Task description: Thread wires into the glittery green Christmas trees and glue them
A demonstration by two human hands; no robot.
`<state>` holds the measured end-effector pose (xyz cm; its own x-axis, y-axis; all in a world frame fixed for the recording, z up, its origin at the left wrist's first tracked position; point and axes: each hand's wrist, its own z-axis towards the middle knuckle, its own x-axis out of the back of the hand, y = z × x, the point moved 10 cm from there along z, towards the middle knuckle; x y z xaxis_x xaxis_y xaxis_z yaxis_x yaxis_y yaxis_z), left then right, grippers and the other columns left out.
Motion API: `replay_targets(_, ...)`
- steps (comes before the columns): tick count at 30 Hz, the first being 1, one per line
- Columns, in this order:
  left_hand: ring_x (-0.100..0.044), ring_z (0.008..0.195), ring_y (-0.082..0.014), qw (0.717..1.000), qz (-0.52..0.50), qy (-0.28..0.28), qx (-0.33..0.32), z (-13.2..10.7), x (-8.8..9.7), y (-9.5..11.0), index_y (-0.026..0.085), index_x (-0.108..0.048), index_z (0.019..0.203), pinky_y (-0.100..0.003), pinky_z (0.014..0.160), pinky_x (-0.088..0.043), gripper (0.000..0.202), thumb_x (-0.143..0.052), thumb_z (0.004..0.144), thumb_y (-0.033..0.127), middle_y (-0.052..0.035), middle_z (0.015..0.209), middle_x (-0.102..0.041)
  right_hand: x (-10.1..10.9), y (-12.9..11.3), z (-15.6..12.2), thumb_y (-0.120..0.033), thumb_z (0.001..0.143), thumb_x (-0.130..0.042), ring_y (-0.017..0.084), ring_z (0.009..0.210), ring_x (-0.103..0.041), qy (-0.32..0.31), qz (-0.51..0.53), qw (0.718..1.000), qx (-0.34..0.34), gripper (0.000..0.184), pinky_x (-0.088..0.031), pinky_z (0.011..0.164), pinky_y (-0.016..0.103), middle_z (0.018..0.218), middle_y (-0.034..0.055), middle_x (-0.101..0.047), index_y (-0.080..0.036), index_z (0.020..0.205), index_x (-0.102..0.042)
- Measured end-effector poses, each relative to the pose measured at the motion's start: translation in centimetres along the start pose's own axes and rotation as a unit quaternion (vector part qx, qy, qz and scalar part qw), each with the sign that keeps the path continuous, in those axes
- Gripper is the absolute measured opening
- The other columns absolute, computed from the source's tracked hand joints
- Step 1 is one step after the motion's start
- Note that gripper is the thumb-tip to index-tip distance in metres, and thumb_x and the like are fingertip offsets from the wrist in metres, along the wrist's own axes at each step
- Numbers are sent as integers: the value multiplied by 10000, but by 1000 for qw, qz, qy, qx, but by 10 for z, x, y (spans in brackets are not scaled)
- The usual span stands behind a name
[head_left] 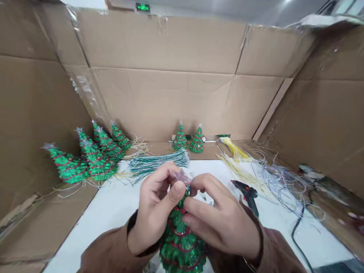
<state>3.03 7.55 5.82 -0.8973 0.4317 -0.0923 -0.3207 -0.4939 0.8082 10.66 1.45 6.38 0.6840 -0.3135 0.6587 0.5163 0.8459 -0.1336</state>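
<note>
Cardboard-walled table (pixel 113 204), left hand (pixel 153 204) and right hand (pixel 224 223) pinching clear star (pixel 182 176) atop glitter tree (pixel 182 242)

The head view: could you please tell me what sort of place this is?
Probably a small assembly bench for Christmas decorations: cardboard walls, finished glitter trees piled at the left, wire bundles and a glue gun, with another tree held in the left hand and right hand.

Legible text: none. One green lit sign (pixel 142 7) above the cardboard wall (pixel 159 76): characters present, too small and blurred to read.
</note>
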Motion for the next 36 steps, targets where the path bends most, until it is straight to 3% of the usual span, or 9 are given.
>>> replay_targets(10, -472, 659, -80, 999, -21, -6, 33, 1, 0, -6, 172, -582, 769, -169, 587, -393, 189, -582, 846, 345, 15, 714, -450, -3, -4, 3, -308, 935, -426, 172, 749, -501, 1, 30, 999, 37, 187, -497, 581, 262, 822, 77, -469, -167, 935, -548)
replay_targets(20, -497, 660, -91, 997, -46, -30, 44, 1, -5, -10, 178, -586, 777, -196, 590, -399, 178, -576, 850, 340, 13, 717, -457, 1, -5, 3, -288, 935, -409, 154, 682, -463, 53, 32, 996, 67, 191, -437, 536, 242, 759, 44, -419, -172, 895, -556)
replay_targets(36, -491, 656, -92, 997, -51, -24, 44, 1, -5, -11, 180, -585, 774, -186, 580, -402, 168, -581, 846, 332, 10, 719, -459, 0, -3, 4, -234, 913, -436, 154, 660, -433, 57, 45, 996, 59, 158, -413, 514, 245, 726, 36, -410, -163, 848, -561)
